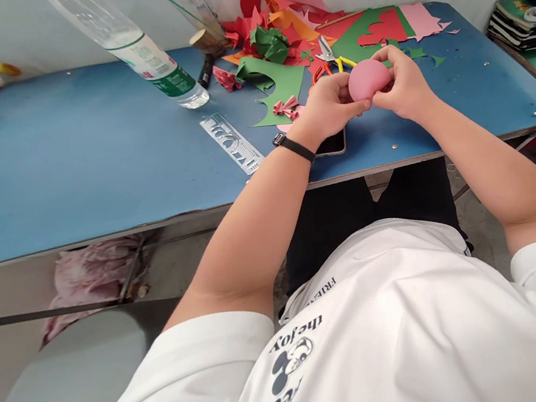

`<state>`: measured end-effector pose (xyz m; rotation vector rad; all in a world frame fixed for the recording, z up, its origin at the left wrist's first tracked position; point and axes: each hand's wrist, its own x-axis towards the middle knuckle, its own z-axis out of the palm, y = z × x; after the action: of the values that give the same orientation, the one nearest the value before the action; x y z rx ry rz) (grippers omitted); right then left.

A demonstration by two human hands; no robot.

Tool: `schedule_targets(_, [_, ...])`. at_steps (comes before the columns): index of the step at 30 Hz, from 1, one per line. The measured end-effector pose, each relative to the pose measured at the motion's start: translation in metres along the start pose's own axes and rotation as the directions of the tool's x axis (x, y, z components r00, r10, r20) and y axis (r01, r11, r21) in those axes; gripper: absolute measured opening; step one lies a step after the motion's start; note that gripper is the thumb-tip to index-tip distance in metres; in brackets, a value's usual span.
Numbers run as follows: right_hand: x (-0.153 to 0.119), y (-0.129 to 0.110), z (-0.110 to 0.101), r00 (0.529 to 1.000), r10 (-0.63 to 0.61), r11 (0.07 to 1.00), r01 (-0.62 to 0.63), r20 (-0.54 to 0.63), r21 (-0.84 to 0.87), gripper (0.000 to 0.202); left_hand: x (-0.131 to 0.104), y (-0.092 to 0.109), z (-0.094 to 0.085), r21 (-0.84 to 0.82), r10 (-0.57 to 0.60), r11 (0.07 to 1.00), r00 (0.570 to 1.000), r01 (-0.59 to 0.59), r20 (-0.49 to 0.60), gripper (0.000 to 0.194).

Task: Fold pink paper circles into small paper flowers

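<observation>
A rounded piece of pink paper is held up over the blue table between my two hands. My left hand grips its left edge, fingers behind and thumb along the bottom. On the right side my right hand pinches it between thumb and fingers. Just behind the hands lie scissors with yellow and orange handles. Small folded pink pieces rest left of my left hand, on green cut paper. A phone lies partly hidden under my left wrist.
A large plastic bottle and a stencil ruler are left of the hands. Crumpled red, orange and green paper piles up by the wall. The blue table's front edge runs before my body; a grey stool stands lower left.
</observation>
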<state>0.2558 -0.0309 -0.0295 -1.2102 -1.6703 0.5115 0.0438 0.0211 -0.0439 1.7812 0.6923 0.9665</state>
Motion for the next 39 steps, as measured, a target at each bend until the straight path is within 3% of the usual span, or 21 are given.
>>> schedule_targets(3, [0.004, 0.011, -0.008, 0.997, 0.052, 0.997, -0.05, -0.048, 0.058, 0.056, 0.002, -0.004, -0.002, 0.031, 0.015, 0.999, 1.0, -0.014, -0.004, 0.033])
schedule_targets(7, [0.02, 0.037, -0.024, 0.968, 0.056, 0.997, -0.039, -0.244, 0.073, 0.059, 0.005, -0.008, -0.004, 0.072, -0.007, 0.997, 0.998, 0.011, -0.06, 0.03])
schedule_targets(11, [0.024, 0.042, -0.013, 0.98, 0.161, 0.968, -0.133, -0.12, 0.214, 0.062, 0.002, 0.0, -0.004, 0.094, 0.045, 0.995, 0.994, -0.035, -0.102, 0.022])
schedule_targets(16, [0.015, 0.026, 0.013, 0.996, 0.091, 0.95, -0.081, -0.021, 0.303, 0.064, -0.003, 0.009, -0.003, 0.117, 0.044, 0.993, 0.994, -0.033, -0.1, 0.027])
schedule_targets(20, [0.01, 0.021, 0.013, 0.996, 0.066, 0.955, -0.082, 0.066, 0.284, 0.07, -0.001, 0.006, -0.003, 0.169, 0.091, 0.983, 0.99, -0.073, -0.106, 0.038])
schedule_targets(24, [0.009, 0.025, 0.011, 0.993, 0.079, 0.963, -0.098, 0.084, 0.253, 0.067, 0.0, 0.003, -0.004, 0.19, 0.114, 0.977, 0.989, -0.094, -0.097, 0.033])
schedule_targets(29, [0.016, 0.036, 0.008, 0.995, 0.099, 0.962, -0.101, 0.02, 0.255, 0.063, 0.003, -0.003, -0.008, 0.172, 0.113, 0.98, 0.989, -0.097, -0.091, 0.03])
schedule_targets(35, [0.024, 0.035, -0.015, 0.961, 0.155, 0.942, -0.073, -0.23, 0.328, 0.053, 0.007, -0.009, -0.011, 0.093, 0.101, 0.992, 0.988, -0.091, -0.118, 0.033])
schedule_targets(37, [0.018, 0.027, -0.018, 0.976, 0.139, 0.937, -0.076, -0.165, 0.341, 0.043, 0.006, -0.006, -0.01, 0.078, 0.098, 0.993, 0.987, -0.089, -0.124, 0.034])
schedule_targets(39, [0.01, 0.019, -0.017, 0.993, 0.113, 0.945, -0.112, 0.017, 0.308, 0.039, 0.004, -0.001, -0.008, 0.068, 0.094, 0.994, 0.988, -0.087, -0.119, 0.036])
